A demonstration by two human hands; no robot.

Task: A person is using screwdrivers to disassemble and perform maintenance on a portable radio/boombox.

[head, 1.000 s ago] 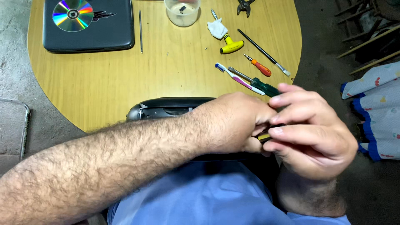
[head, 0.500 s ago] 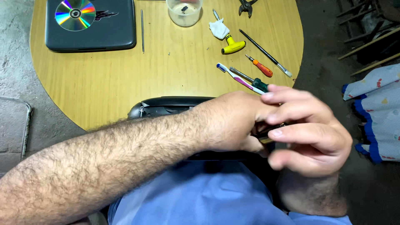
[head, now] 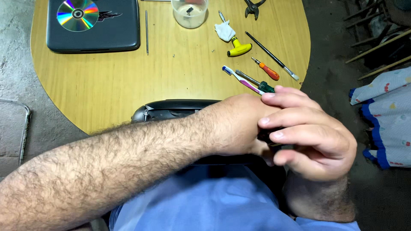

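Note:
A black electronic device [head: 171,109] lies on my lap against the near edge of the wooden table [head: 111,90]. My left hand [head: 233,126] reaches across from the lower left and closes over the device's right end, hiding it. My right hand [head: 310,137] presses against the left one, its fingers curled over the left hand's knuckles. Between the two hands shows a small dark object [head: 266,137], pinched by the right fingers; most of it is hidden.
On the table are a black case [head: 115,32] with a shiny disc [head: 77,13], a thin metal rod [head: 146,32], a clear cup [head: 189,13], a yellow T-handle tool [head: 238,48], pliers [head: 253,7], an orange screwdriver [head: 267,69], a green screwdriver [head: 257,82] and a toothbrush [head: 239,79]. Patterned cloth [head: 385,111] lies right.
My right fingers have spread further over the left hand. The yellowish bit seen between the hands earlier is now covered. Both hands stay together at the device's right end.

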